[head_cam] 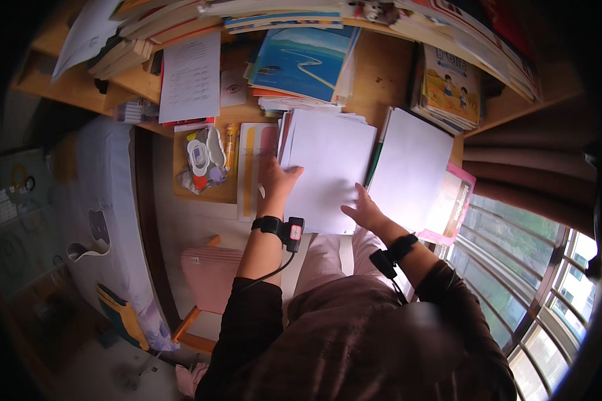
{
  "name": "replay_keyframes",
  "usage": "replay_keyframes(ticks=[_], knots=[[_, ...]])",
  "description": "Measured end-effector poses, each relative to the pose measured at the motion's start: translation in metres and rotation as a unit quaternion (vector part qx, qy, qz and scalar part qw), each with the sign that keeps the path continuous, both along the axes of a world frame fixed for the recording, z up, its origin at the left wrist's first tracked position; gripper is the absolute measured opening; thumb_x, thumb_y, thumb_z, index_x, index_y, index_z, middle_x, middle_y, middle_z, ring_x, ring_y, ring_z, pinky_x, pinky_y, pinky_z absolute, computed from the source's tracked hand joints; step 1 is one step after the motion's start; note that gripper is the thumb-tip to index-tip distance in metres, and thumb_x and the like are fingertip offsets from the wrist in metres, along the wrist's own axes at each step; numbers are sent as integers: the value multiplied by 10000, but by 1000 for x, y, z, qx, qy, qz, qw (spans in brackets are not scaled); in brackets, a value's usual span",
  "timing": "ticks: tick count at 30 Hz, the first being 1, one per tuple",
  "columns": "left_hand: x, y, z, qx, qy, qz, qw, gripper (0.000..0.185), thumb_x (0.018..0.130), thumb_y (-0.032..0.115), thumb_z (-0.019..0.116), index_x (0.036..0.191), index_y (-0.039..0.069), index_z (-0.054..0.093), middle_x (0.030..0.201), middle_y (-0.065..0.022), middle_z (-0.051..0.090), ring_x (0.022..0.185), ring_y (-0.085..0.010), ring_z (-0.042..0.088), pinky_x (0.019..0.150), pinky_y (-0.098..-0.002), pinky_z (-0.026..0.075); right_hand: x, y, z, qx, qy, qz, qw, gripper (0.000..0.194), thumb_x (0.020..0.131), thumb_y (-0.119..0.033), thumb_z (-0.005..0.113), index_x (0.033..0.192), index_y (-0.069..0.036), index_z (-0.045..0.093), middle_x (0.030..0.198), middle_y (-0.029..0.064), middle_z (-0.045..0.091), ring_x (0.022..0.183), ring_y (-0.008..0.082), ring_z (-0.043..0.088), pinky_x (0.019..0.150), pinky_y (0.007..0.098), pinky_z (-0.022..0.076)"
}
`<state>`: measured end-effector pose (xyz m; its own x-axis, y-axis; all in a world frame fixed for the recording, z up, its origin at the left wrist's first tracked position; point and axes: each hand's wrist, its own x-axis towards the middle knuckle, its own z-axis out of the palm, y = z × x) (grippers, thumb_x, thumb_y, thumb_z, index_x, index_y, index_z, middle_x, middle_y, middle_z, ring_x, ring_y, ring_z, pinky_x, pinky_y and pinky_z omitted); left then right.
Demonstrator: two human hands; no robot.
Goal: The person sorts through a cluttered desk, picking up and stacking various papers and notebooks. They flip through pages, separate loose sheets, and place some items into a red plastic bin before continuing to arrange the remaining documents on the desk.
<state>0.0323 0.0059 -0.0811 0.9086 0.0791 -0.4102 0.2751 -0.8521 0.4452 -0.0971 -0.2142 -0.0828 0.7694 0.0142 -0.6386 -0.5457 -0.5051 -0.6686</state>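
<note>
A stack of white paper sheets (328, 160) lies before me at the front of the wooden desk, with some sheets jutting unevenly at its left and top edges. My left hand (281, 178) is at the stack's left edge, its thumb spread over the top sheet and its fingers pointing up along the side. By the lower right edge, my right hand (367, 208) has thumb and fingers apart and casts a shadow on the paper. Whether its fingertips touch the sheets is unclear. Each wrist wears a black strap with a small device.
Right of the stack lies another white-topped paper pile (414, 160), above a pink-edged book (449, 205). A blue-covered book (301, 62) tops a pile behind. Leftward are a white cloud-shaped case (205, 153) and a printed sheet (190, 75). A pink-covered chair (210, 275) stands below left.
</note>
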Motion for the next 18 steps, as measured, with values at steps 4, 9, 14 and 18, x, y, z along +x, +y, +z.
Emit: replay_keyframes(ticks=[4, 9, 14, 18], knots=[[-7, -9, -2, -24, 9, 9, 1000, 794, 676, 337, 714, 1277, -46, 364, 1170, -287, 524, 1047, -396, 554, 876, -418, 462, 10, 7, -9, 24, 61, -37, 997, 863, 810, -266, 677, 1422, 11, 135, 1378, 259, 343, 1241, 369, 406, 983, 377, 397], [-41, -28, -8, 51, -98, -42, 993, 880, 703, 294, 710, 1359, -37, 225, 1390, -308, 253, 1295, -418, 281, 1029, -481, 298, 15, 8, -8, 73, 122, -93, 986, 886, 779, -313, 698, 1426, -27, 164, 1393, 230, 339, 1270, 362, 374, 1003, 389, 376], [-31, -11, -2, 9, -89, 0, 996, 932, 674, 367, 755, 1340, -66, 268, 1327, -309, 359, 1238, -416, 370, 1018, -432, 325, 23, 13, -3, 68, 127, -98, 985, 848, 793, -280, 690, 1418, -15, 180, 1354, 212, 372, 1231, 344, 410, 974, 387, 398], [-7, 1, -1, -89, 0, 37, 995, 900, 652, 384, 770, 1281, -92, 335, 1206, -306, 475, 1128, -423, 476, 949, -433, 391, 24, 11, 2, 77, 143, -122, 979, 845, 791, -253, 693, 1412, 5, 182, 1311, 189, 398, 1182, 302, 439, 952, 367, 405]])
